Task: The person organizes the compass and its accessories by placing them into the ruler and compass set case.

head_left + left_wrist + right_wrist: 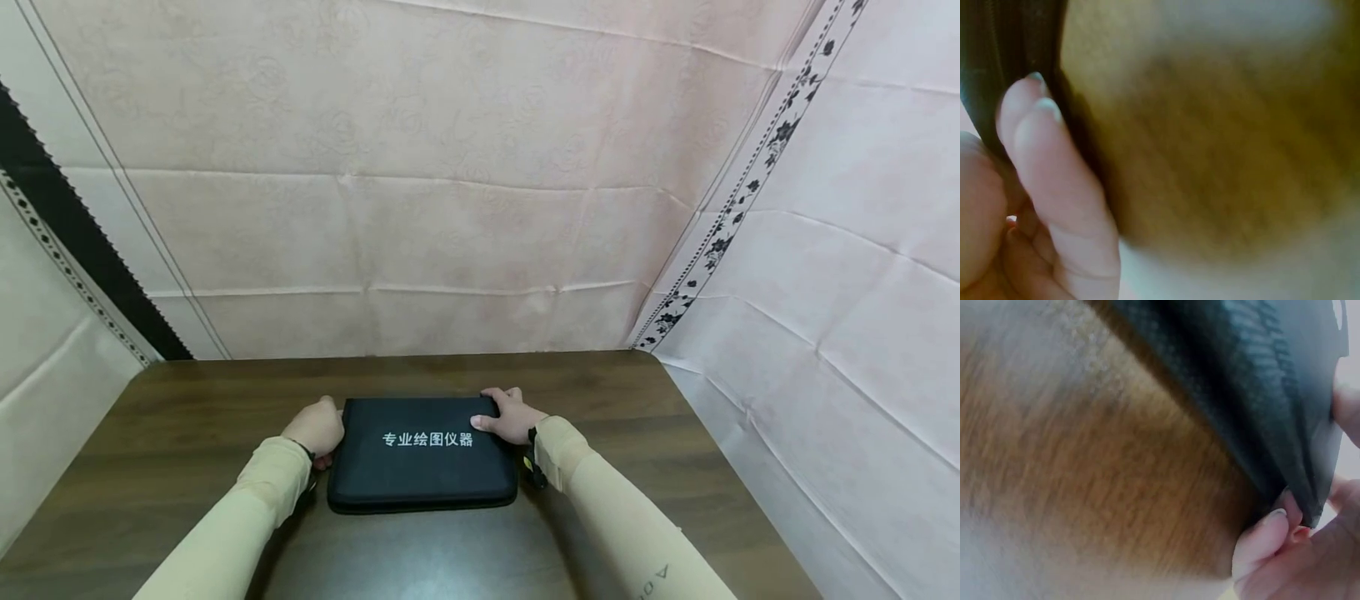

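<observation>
A flat black zippered drawing instrument case with white Chinese lettering lies on the table in the head view. At its left side, my left hand has its fingers curled against the edge. In the left wrist view those fingers press close along the dark side, where a zip runs; what the thumb and index pinch is hidden. My right hand grips the far right corner, thumb on top. Seen from the right wrist, fingertips tuck under the corner beside the zipped edge.
The brown wood-grain table extends around the case on all sides. Behind it hangs a creased pale cloth, and another cloth with a black floral border hangs at the right. A black strip slants down at the left.
</observation>
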The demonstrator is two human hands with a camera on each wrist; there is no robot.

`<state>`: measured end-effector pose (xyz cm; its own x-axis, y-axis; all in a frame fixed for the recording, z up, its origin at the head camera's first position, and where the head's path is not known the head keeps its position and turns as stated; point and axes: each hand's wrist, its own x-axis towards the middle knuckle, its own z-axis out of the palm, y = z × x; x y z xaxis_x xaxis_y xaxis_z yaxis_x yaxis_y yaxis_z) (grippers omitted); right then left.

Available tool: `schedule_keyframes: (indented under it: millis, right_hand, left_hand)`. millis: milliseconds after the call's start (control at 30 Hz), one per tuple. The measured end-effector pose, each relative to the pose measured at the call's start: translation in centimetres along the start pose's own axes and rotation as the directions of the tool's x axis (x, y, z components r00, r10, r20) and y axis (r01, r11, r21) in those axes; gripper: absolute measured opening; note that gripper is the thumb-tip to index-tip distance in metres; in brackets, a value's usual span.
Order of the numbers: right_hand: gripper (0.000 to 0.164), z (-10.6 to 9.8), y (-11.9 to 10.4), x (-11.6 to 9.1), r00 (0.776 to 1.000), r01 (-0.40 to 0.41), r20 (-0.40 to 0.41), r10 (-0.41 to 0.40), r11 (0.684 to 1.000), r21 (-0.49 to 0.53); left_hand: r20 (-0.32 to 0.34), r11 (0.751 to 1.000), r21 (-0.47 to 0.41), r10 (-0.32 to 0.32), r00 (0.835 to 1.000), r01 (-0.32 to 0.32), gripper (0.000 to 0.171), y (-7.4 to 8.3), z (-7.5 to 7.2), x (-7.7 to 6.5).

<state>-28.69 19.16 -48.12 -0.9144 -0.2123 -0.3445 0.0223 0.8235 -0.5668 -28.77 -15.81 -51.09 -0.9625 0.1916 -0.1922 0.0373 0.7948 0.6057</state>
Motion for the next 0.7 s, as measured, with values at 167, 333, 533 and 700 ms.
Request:
schedule_keyframes:
  millis: [167, 333, 533, 700]
  right_hand:
    - [0.071, -0.2, 0.4, 0.0, 1.000, -0.019, -0.025, 0.019, 1.000, 0.016]
    - [0.073, -0.2, 0.9, 0.1, 0.999, -0.031, -0.021, 0.031, 0.999, 0.011]
    - [0.075, -0.3, 1.0, 0.1, 0.999, -0.043, -0.029, 0.043, 0.999, 0.014]
    - [0.076, -0.1, 1.4, 0.3, 0.998, -0.057, -0.036, 0.058, 0.998, 0.028]
  left_hand:
    - [-0.011, 1.000, -0.002, 0.001, 1.000, -0.001, 0.042, 0.7, 0.0, 0.0]
    - [-0.003, 1.000, 0.003, 0.008, 1.000, -0.008, 0.044, 1.2, 0.1, -0.3]
    - [0.005, 1.000, 0.004, 0.005, 1.000, -0.005, 0.045, 1.4, 0.1, -0.3]
    - [0.015, 1.000, -0.016, 0.007, 1.000, -0.007, 0.042, 1.1, 0.4, -0.2]
